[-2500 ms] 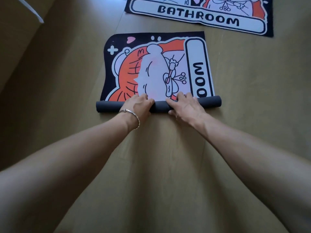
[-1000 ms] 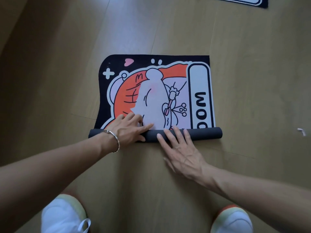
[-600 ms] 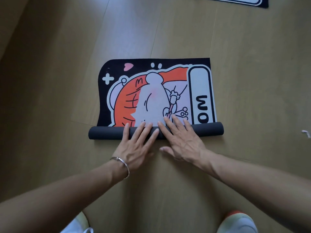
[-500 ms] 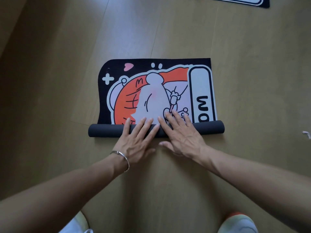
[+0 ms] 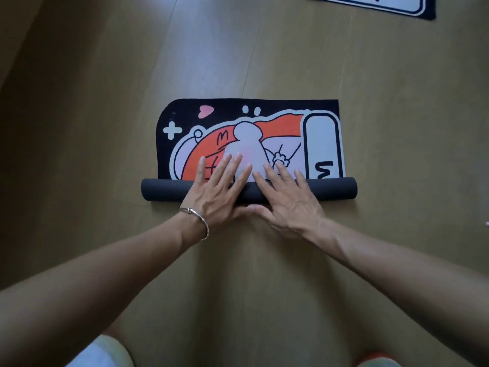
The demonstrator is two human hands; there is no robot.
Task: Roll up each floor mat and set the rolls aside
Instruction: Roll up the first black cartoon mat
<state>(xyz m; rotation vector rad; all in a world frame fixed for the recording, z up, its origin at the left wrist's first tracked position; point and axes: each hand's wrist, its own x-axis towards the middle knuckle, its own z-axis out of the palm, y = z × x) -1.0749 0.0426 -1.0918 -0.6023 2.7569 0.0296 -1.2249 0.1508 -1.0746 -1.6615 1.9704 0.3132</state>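
A black, orange and white cartoon floor mat [image 5: 264, 120] lies on the wooden floor, its near part wound into a dark grey roll [image 5: 333, 188]. My left hand [image 5: 217, 189], with a silver bracelet at the wrist, presses flat on the middle of the roll, fingers straight and reaching onto the printed side. My right hand [image 5: 287, 200] lies flat beside it on the roll, fingers spread, the two thumbs close together. The flat part shows only the letter M of its lettering.
A second mat [image 5: 391, 5] with a white panel and black border lies flat at the top right edge. My shoes [image 5: 105, 353] show at the bottom edge. A small white scrap [image 5: 486, 223] sits on the floor at the far right.
Both hands pushed the roll away from me, so more of the mat is wound up and less lettering shows. The fingers have slid further over the roll onto the print.
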